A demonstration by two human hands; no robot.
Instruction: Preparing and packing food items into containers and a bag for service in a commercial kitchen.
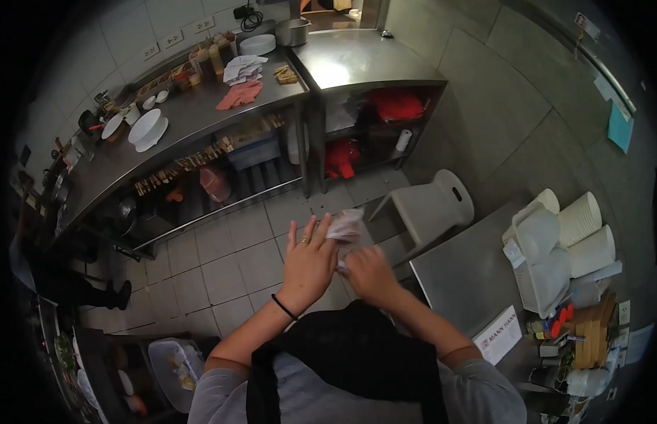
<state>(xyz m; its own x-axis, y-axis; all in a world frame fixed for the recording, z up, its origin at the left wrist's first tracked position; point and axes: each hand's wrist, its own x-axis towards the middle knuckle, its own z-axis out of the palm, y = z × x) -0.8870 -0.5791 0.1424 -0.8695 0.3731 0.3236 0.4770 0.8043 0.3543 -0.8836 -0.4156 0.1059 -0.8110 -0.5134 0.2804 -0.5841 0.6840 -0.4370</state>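
Observation:
A small, crumpled, translucent plastic bag (345,225) with something pinkish inside is held up in front of me, over the tiled floor. My left hand (311,265), with a ring and a dark band at the wrist, is at the bag's near side. Its outer fingers are stretched out, and its thumb is hidden. Close to the right, my right hand (368,273) is curled and blurred. A pale end, seemingly of the same bag, shows between the two hands. The exact grip of the right fingers is not clear.
A steel counter (191,124) at left carries white bowls (148,130), cloths (243,69) and bottles. A grey plastic chair (429,206) stands ahead, right of a steel table (461,270) with paper bowls (580,220) and a white box (498,336). A person's leg (90,291) shows at far left.

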